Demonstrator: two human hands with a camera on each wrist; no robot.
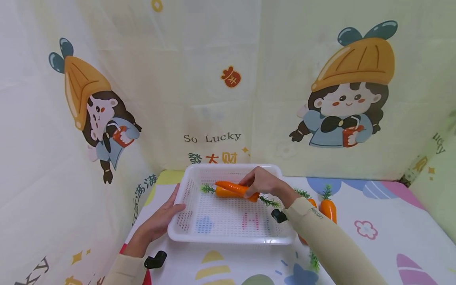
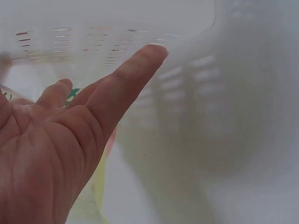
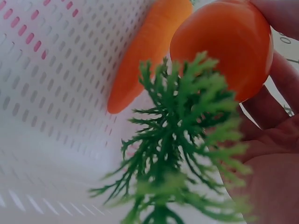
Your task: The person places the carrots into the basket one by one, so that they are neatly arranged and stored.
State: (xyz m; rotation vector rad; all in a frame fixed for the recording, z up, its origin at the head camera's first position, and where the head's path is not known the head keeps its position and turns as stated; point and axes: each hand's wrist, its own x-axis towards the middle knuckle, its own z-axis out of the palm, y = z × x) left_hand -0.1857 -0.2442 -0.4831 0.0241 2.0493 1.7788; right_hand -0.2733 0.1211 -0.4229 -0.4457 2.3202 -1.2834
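Observation:
A white plastic basket (image 1: pixel 228 236) with slotted walls stands on the table. My right hand (image 1: pixel 261 182) grips a toy carrot (image 1: pixel 228 187) by its thick end, above the basket floor. Its green leaves point right, and in the right wrist view they cover part of the carrot's rounded end (image 3: pixel 224 46). Just behind and below it, another carrot (image 1: pixel 222 193) lies in the basket with its leaves to the left. At the basket's left side, my left hand (image 1: pixel 162 217) holds the rim, thumb on top; in the left wrist view its fingers (image 2: pixel 56 93) are beside the slotted wall.
Right of the basket, a carrot (image 1: pixel 328 209) lies on the patterned tablecloth (image 1: pixel 388 221). More carrots beside it are partly hidden by the right sleeve (image 1: pixel 320 229). A printed cloth (image 1: pixel 270 99) hangs as a wall behind the table and along its left side.

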